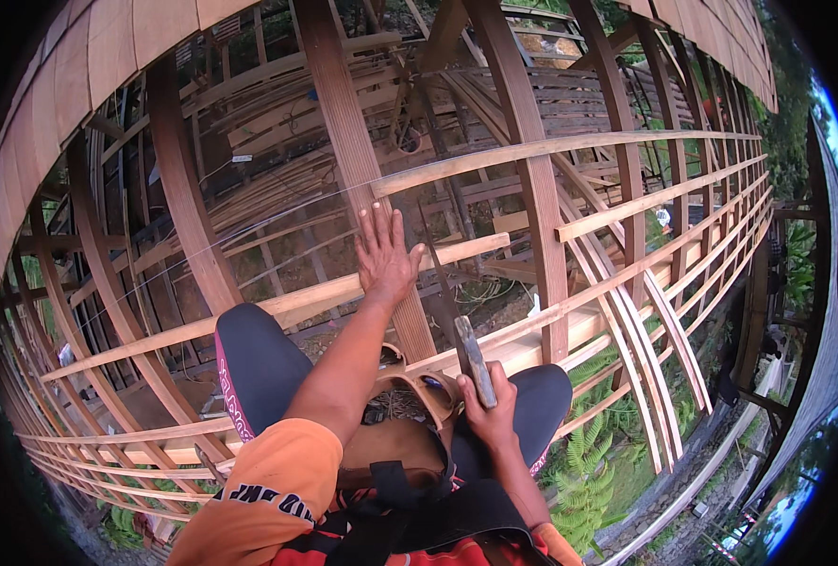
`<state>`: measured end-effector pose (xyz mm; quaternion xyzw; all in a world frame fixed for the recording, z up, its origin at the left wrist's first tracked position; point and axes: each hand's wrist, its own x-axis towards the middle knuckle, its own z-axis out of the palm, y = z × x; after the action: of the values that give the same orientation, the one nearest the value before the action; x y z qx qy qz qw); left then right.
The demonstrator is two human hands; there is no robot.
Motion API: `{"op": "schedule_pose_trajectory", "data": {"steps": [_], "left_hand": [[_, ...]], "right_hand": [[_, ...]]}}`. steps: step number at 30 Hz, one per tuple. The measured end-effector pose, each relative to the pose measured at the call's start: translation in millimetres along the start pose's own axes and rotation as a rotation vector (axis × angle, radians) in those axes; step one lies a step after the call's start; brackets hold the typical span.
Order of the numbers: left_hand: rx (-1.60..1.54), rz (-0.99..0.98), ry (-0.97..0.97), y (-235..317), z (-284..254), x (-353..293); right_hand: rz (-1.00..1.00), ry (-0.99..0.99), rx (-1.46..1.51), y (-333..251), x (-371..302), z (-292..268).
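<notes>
My left hand (387,257) lies flat with its fingers spread, over a long wooden batten (292,300) where it crosses a brown rafter (342,104). My right hand (491,401) is closed round the grey, worn handle of a handsaw (476,360). The saw's thin dark blade is seen almost edge-on and points away from me. It passes across the batten just right of my left hand; whether its teeth touch the wood I cannot tell. A short length of the batten sticks out past the blade. Another batten (457,168) ends on the same rafter, beyond my fingertips.
Between my knees hangs a brown tool pouch (391,443). Wooden shingles (108,47) line the far edge. Several loose battens (641,368) lean at the right. Open gaps between the rafters show stacked timber (268,179) below. A thin string (249,229) stretches across the rafters.
</notes>
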<state>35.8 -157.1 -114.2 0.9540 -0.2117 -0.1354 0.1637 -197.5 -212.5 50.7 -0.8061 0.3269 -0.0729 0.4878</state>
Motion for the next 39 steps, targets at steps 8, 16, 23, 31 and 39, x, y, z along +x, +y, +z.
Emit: {"op": "schedule_pose_trajectory", "data": {"steps": [8,16,23,31,39], "left_hand": [[-0.191,-0.253,0.367,9.7,14.0,7.0],[-0.142,-0.301,0.260,6.5,4.9,8.5],[-0.104,-0.291,0.244,20.6,6.7,10.2],[-0.053,-0.285,0.299,5.3,13.6,10.4],[-0.073,-0.273,0.280,20.6,13.6,12.9]], "right_hand": [[-0.020,0.032,-0.015,10.8,35.8,7.8],[0.071,-0.029,-0.107,-14.7,-53.1,-45.4],[0.040,0.008,0.001,29.0,40.9,12.2],[0.125,-0.075,-0.071,-14.8,-23.6,-34.2],[-0.038,0.056,-0.003,31.8,105.4,48.6]]}}
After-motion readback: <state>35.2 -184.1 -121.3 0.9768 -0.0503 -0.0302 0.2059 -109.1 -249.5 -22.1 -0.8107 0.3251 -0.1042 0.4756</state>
